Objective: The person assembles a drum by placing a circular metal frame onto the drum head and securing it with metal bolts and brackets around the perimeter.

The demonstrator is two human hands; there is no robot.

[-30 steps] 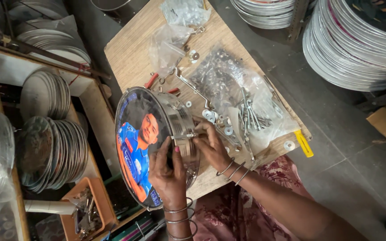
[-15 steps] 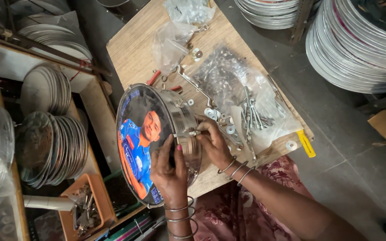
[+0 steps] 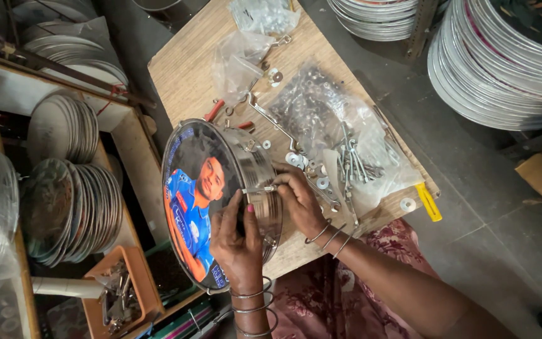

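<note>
2 hands [image 3: 236,242] on drum [image 3: 221,201], clear bag [image 3: 340,135] – bolts, orange tray [image 3: 117,295] – hardware

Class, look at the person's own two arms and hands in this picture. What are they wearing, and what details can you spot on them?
Both forearms are bare, with no sleeves or gloves. The left hand has several thin metal bangles at its wrist and a pink-painted nail. The right hand also wears thin metal bangles.

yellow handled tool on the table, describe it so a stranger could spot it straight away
Start at the wooden table strewn with clear plastic bags of metal hardware. Follow its edge to the corner nearest the grey floor, right of the right hand. The yellow-handled tool lies there, the only bright yellow thing among silver parts.
</note>
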